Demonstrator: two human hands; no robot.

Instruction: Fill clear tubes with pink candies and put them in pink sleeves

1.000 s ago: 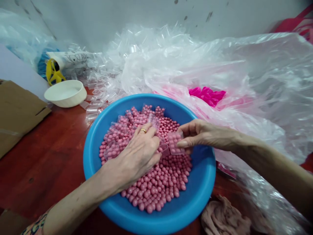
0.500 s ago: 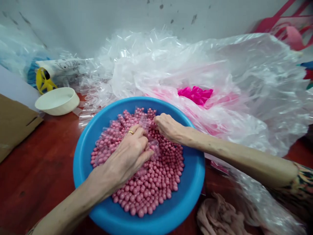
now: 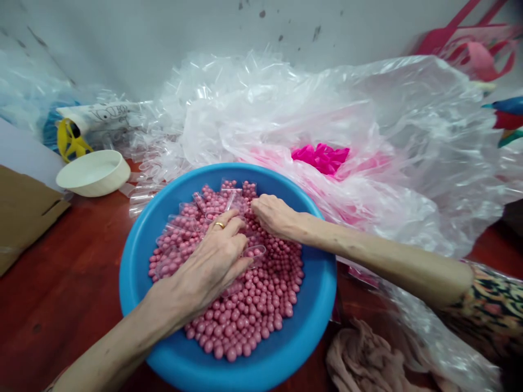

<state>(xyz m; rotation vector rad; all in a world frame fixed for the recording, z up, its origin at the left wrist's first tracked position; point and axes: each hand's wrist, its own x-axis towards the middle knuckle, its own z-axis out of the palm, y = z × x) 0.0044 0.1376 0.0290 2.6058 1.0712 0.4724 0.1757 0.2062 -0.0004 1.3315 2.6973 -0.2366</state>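
A blue plastic basin (image 3: 163, 337) on a red-brown table holds a heap of small pink beads (image 3: 249, 310) with several small clear plastic cups (image 3: 183, 209) lying among them. My left hand (image 3: 212, 261), with a gold ring, rests knuckles-up on the beads, fingers curled over a clear cup (image 3: 255, 253) that is partly filled with beads. My right hand (image 3: 273, 215) reaches in from the right and lies palm-down on the far side of the heap, fingers bent into the beads; what it holds is hidden.
A white bowl (image 3: 92, 172) stands at the back left beside a yellow-and-blue object. Brown cardboard (image 3: 20, 212) lies at the left edge. Crumpled clear plastic sheeting (image 3: 368, 136) with bright pink pieces (image 3: 321, 157) fills the back right. A pinkish cloth (image 3: 368, 362) lies at the basin's right.
My right hand, which held a bead-filled clear cup near the basin's right side, has moved to the far side of the heap and pressed down. The left hand stayed on the beads.
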